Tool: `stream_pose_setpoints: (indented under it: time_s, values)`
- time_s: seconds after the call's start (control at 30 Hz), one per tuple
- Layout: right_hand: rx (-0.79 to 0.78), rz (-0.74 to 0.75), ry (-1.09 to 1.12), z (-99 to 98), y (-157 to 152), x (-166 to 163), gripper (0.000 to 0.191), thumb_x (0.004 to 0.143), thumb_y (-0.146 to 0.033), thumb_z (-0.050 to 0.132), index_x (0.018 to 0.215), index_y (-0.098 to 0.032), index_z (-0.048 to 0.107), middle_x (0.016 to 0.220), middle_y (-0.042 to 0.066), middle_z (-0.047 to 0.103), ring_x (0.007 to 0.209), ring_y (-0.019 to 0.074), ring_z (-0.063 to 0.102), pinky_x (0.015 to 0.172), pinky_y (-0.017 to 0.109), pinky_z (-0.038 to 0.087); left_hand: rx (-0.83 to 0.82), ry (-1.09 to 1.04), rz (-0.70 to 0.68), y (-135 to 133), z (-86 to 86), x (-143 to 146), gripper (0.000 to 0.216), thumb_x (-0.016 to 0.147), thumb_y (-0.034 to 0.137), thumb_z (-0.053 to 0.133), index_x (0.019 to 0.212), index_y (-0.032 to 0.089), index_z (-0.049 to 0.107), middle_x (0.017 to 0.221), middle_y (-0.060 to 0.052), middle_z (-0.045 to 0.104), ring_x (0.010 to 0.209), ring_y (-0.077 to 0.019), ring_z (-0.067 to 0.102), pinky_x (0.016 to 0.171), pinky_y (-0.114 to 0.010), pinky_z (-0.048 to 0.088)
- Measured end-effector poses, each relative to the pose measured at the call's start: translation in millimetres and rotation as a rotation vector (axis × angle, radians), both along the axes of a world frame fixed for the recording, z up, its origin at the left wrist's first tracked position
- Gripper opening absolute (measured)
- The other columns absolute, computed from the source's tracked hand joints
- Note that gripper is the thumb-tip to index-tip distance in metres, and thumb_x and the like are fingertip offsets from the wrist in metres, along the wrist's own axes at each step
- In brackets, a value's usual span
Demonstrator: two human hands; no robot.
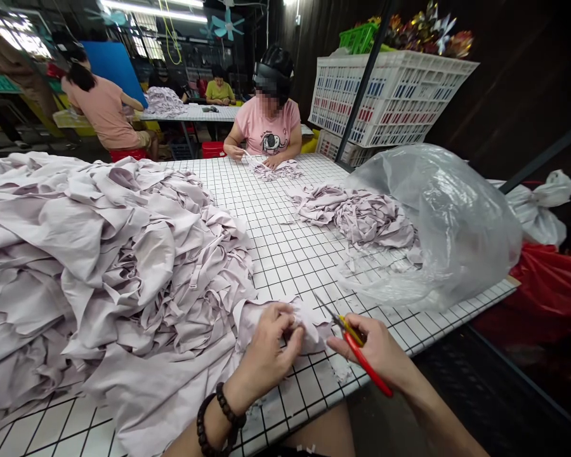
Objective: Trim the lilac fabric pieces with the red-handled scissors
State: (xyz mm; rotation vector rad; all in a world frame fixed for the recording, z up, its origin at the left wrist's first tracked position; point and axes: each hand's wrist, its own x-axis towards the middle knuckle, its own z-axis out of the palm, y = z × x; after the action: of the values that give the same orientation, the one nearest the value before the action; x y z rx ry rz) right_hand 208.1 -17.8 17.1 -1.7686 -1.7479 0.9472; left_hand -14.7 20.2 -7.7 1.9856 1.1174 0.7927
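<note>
My left hand (269,346), with a dark bead bracelet on the wrist, pinches a piece of pale lilac fabric (309,327) at the near edge of the gridded table (290,254). My right hand (378,349) is closed round small thread snips with red and yellow handles (354,346). The blades point up and left, close to the fabric piece. The fabric piece joins a big heap of the same lilac cloth (99,266) that covers the table's left half.
A smaller pile of lilac pieces (356,216) lies mid-table beside a large clear plastic bag (438,222). A person in a pink shirt (269,124) works on fabric at the far end. White crates (390,95) stand behind; red cloth (552,285) hangs at right.
</note>
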Motion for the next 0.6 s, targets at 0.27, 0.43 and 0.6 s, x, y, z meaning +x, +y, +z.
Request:
stream_pose_setpoints:
  time_s: [0.27, 0.43, 0.6]
  values:
    - [0.026, -0.195, -0.044, -9.3, 48.5, 22.9, 0.022, 0.073, -0.038, 0.064, 0.068, -0.021, 0.051, 0.06, -0.004, 0.053, 0.054, 0.0123, 0.047, 0.049, 0.023, 0.037, 0.048, 0.473, 0.132, 36.2, -28.1, -4.9, 0.013, 0.075, 0.013, 0.052, 0.086, 0.019, 0.055, 0.09, -0.006, 0.059, 0.088, -0.0226, 0.055, 0.074, -0.031, 0.042]
    - [0.046, -0.305, -0.178, -14.5, 144.7, 13.6, 0.013, 0.08, -0.032, 0.058, 0.085, -0.019, 0.06, 0.079, 0.003, 0.065, 0.069, 0.0167, 0.059, 0.058, 0.025, 0.042, 0.05, 0.303, 0.362, 83.0, 55.0, -57.5, 0.013, 0.08, 0.03, 0.056, 0.082, 0.019, 0.05, 0.074, 0.001, 0.055, 0.065, -0.0148, 0.051, 0.058, -0.022, 0.036]
    - [0.071, -0.401, -0.211, -25.0, 249.9, -10.3, 0.024, 0.09, -0.031, 0.057, 0.106, -0.014, 0.06, 0.103, 0.008, 0.064, 0.092, 0.0199, 0.061, 0.078, 0.035, 0.05, 0.632, 0.738, 0.865, 146.4, 150.4, -154.5, 0.039, 0.086, 0.049, 0.04, 0.086, 0.012, 0.052, 0.083, 0.002, 0.046, 0.082, -0.0112, 0.049, 0.075, -0.021, 0.033]
